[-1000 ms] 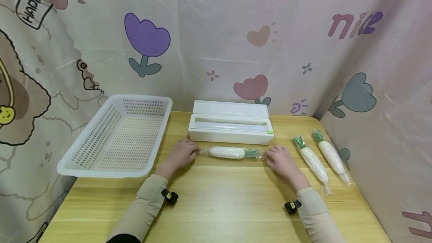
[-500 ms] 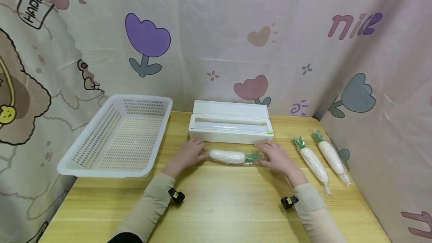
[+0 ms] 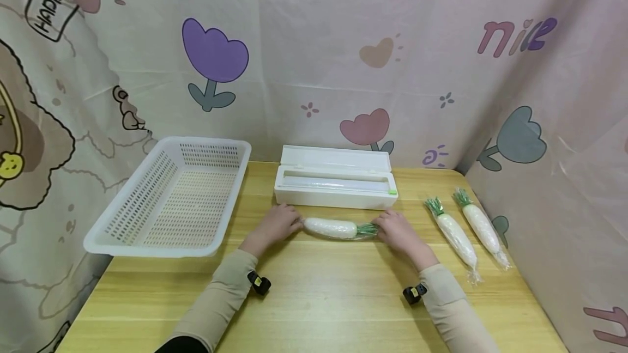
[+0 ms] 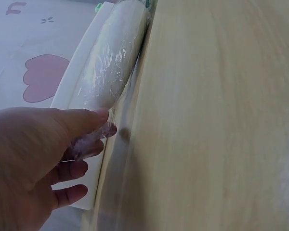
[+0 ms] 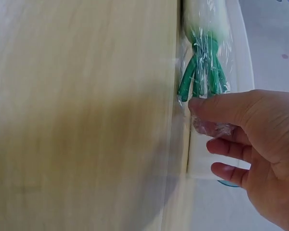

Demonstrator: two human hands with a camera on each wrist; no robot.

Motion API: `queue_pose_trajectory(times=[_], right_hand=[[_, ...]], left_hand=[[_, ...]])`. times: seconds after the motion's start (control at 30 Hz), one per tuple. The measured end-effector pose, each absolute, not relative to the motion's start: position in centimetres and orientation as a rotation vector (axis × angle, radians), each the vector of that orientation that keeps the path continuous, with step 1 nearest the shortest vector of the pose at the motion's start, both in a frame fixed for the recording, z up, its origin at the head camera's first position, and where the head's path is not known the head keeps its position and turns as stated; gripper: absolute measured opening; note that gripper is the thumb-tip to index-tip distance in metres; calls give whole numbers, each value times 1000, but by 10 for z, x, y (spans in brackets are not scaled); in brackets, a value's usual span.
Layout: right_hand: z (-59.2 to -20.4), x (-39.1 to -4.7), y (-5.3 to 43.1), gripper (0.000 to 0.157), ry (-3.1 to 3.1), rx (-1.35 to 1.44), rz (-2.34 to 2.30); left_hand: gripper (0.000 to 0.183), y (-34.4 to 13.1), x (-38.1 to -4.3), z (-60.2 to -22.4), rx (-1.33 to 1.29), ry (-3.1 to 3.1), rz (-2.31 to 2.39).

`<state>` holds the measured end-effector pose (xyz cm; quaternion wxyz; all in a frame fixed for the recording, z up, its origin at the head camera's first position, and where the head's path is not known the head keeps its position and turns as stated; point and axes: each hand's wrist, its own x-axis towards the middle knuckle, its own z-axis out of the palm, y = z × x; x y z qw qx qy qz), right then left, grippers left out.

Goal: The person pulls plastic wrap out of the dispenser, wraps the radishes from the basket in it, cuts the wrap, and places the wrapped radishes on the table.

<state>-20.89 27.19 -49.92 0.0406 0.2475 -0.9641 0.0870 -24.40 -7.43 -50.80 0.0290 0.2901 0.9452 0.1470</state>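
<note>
A white radish (image 3: pixel 331 227) with green cut stems, wrapped in clear plastic film, lies crosswise between my hands. My left hand (image 3: pixel 278 223) pinches the loose film (image 4: pixel 89 143) at the root end, between thumb and fingers. At the stem end, my right hand (image 3: pixel 398 231) pinches the other film end (image 5: pixel 209 126) close to the green stems (image 5: pixel 202 72). Just behind the radish stands a white cling film box (image 3: pixel 336 197), its lid raised and a roll showing inside.
A white plastic basket (image 3: pixel 223 233) stands at the left of the wooden table (image 3: pixel 314 298). Two more film-wrapped radishes (image 3: pixel 456 236) lie at the right, side by side and slanted. A printed curtain (image 3: pixel 294 42) hangs behind and at both sides.
Both hands have moved inward, closer to the radish's ends, and the loose film at each end has become shorter. The radish has shifted slightly toward me. Box, basket and other radishes have stayed put.
</note>
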Motion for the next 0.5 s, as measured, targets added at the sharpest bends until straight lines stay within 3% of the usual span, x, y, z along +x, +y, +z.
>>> queue_pose_trajectory(times=[0.27, 0.5], right_hand=[[-500, -205, 273, 7, -2946, 602, 414], [-495, -197, 272, 22, -3026, 674, 690]], left_hand=[[22, -80, -247, -509, 732, 2644, 1041], [33, -82, -247, -501, 585, 2522, 1219]])
